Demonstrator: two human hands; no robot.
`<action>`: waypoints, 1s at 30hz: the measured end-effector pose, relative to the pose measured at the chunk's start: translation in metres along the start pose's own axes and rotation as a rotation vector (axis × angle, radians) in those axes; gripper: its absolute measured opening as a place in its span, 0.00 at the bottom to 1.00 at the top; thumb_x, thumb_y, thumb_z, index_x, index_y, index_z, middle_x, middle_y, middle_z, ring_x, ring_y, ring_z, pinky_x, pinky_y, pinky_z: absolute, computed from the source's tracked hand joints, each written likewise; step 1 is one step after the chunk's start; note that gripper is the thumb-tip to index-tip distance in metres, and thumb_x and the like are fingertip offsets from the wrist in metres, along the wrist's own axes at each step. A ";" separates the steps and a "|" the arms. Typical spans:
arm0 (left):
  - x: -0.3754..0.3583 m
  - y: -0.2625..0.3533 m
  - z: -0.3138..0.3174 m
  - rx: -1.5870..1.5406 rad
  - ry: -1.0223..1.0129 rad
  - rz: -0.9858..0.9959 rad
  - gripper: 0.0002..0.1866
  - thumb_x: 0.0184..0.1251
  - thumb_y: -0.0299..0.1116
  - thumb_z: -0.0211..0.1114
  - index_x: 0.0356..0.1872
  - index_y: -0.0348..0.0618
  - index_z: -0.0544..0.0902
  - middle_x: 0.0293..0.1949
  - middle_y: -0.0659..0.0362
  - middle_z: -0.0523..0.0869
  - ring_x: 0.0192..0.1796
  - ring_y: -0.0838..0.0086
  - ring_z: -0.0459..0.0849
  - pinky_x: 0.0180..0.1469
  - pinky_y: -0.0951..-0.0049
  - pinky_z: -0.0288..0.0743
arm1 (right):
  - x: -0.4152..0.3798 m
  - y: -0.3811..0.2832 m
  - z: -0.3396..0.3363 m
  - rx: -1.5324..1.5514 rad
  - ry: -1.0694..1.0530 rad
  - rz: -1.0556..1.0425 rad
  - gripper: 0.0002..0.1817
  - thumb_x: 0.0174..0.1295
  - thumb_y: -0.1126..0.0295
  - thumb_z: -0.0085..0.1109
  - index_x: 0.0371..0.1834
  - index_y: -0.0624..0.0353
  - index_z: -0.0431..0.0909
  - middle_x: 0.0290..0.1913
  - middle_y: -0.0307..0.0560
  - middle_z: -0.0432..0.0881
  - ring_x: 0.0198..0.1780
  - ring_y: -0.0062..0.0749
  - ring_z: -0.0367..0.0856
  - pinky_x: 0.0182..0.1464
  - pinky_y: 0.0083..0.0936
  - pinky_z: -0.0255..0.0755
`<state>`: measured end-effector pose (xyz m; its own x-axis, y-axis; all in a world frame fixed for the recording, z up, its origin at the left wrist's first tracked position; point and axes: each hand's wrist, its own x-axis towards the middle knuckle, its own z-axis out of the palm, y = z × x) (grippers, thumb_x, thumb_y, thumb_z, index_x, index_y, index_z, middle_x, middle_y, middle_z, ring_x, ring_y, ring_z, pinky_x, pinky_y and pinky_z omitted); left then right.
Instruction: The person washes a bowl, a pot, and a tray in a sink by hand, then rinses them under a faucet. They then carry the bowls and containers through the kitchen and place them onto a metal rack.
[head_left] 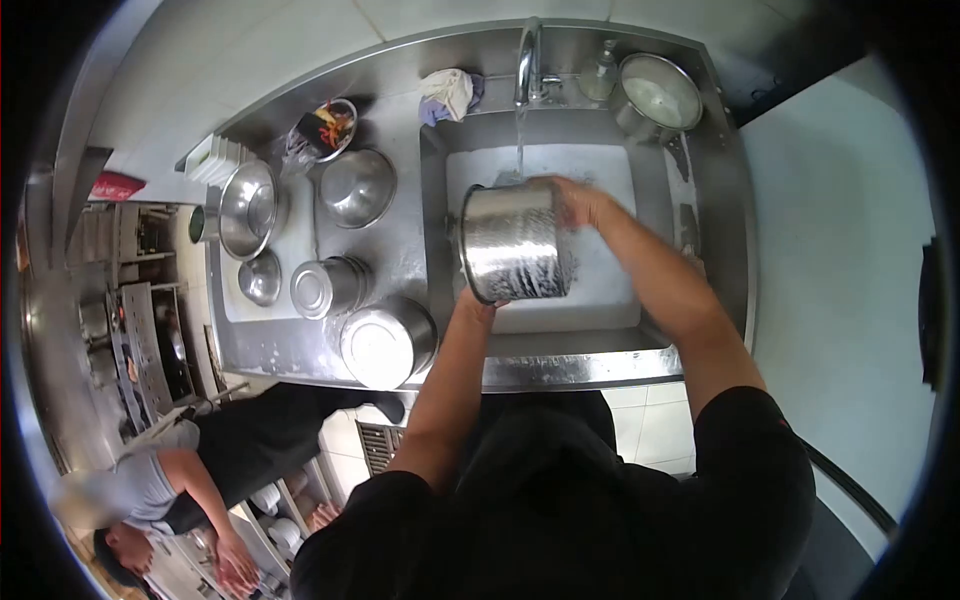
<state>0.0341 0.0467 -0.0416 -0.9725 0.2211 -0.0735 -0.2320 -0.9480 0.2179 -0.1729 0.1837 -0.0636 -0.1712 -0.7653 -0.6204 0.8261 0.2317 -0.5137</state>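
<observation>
Seemingly for steadiness, the left hand [483, 303] grips the steel pot [512, 243] at six o'clock; the right hand [578, 203] meets it at two, grip unclear. Held sideways over the sink [565, 344], it faces twelve o'clock's running tap [528, 62].

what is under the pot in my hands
Around the pot, the pale sink floor shows, and part of the left hand at its near side. The pot covers the rest of that hand and the floor straight beneath, so anything there cannot be seen.
</observation>
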 end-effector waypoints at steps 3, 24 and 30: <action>0.015 -0.015 -0.068 -0.080 -0.039 0.044 0.24 0.79 0.47 0.53 0.67 0.45 0.75 0.64 0.54 0.81 0.62 0.68 0.83 0.56 0.69 0.85 | -0.026 0.054 0.037 0.574 0.084 -0.150 0.18 0.72 0.57 0.50 0.56 0.53 0.81 0.53 0.48 0.86 0.55 0.39 0.83 0.59 0.40 0.76; 0.182 0.092 0.080 1.733 0.810 -0.019 0.24 0.57 0.34 0.62 0.57 0.49 0.85 0.33 0.47 0.90 0.28 0.62 0.89 0.34 0.62 0.83 | -0.117 -0.123 0.019 -1.449 1.367 -1.072 0.32 0.67 0.52 0.61 0.66 0.65 0.75 0.61 0.65 0.80 0.65 0.56 0.77 0.68 0.42 0.69; 0.200 0.106 0.069 2.041 0.759 0.013 0.20 0.57 0.44 0.65 0.50 0.50 0.89 0.49 0.52 0.90 0.53 0.54 0.88 0.56 0.57 0.80 | 0.012 -0.029 0.058 -0.914 0.651 -0.588 0.20 0.68 0.62 0.61 0.53 0.68 0.80 0.55 0.59 0.85 0.54 0.55 0.84 0.59 0.39 0.76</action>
<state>-0.1860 0.0066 0.0341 -0.9011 -0.3756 -0.2166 -0.4226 0.6492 0.6324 -0.1683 0.1334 -0.0217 -0.8312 -0.5176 -0.2029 -0.0903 0.4857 -0.8694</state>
